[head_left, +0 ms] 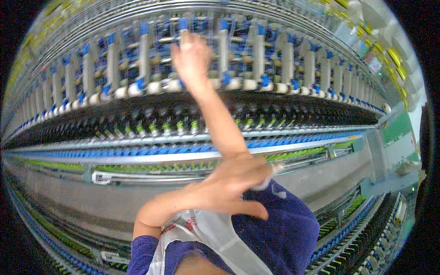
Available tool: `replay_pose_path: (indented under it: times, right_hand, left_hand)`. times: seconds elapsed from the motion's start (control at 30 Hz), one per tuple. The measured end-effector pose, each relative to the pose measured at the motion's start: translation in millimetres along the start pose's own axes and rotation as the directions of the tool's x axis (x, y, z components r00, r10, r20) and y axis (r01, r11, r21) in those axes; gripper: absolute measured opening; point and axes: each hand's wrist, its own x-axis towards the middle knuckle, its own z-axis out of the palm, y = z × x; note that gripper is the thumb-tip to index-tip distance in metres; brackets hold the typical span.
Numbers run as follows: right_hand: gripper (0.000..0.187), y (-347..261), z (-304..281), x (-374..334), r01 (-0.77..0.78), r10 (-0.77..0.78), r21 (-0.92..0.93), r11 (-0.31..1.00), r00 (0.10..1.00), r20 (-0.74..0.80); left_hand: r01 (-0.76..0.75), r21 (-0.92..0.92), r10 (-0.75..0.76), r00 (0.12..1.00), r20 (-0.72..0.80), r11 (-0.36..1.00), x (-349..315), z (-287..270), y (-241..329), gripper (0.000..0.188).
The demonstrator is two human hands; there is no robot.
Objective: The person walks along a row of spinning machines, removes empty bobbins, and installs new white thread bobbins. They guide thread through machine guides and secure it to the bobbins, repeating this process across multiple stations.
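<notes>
My right hand [191, 62] reaches up to the far machine, over one of its upright grey arms with a blue cap [184, 24]. Its fingers are smeared by motion, so whether they grip the arm does not show. My left hand [231, 183] crosses in front of my right elbow, thumb stretched out to the side. The other fingers look curled around a white tuft of fibre [276, 168], which is blurred. Below the right hand runs a row of white rollers [156, 87].
Under the rollers stand dark spindles with green parts [194, 127], then a blue strip [183, 149] and a pale rail [151, 159]. Yellow bobbins [394, 57] hang at upper right. A green panel [398, 128] stands at right. Another machine row [353, 250] lies at lower right.
</notes>
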Motion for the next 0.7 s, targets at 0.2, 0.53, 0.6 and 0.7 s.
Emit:
replay_pose_path:
  times: [0.2, 0.53, 0.6, 0.7]
  right_hand:
    - [0.030, -241, 72, -114, -0.019, -0.204, 0.641, 0.767, 0.941, 0.271]
    - [0.032, -395, 188, -357, -0.168, -0.883, 0.890, 0.425, 0.138, 0.448]
    - [0.031, -410, 233, -382, -0.157, -0.885, 0.871, 0.466, -0.052, 0.464]
    - [0.030, -448, 299, -397, -0.190, -0.768, 0.744, 0.640, -0.153, 0.622]
  left_hand:
    - [0.240, -0.393, -0.262, 0.965, -0.001, 0.888, -121, -32, 48, 0.021]
    - [0.283, -0.870, -0.896, -0.070, -0.438, 0.403, -548, -110, 95, 0.041]
    - [0.178, -0.984, -0.950, -0.310, -0.033, -0.024, -638, -79, 102, 0.055]
    - [0.064, -0.989, -0.905, -0.415, 0.096, -0.135, -729, -33, 66, 0.038]
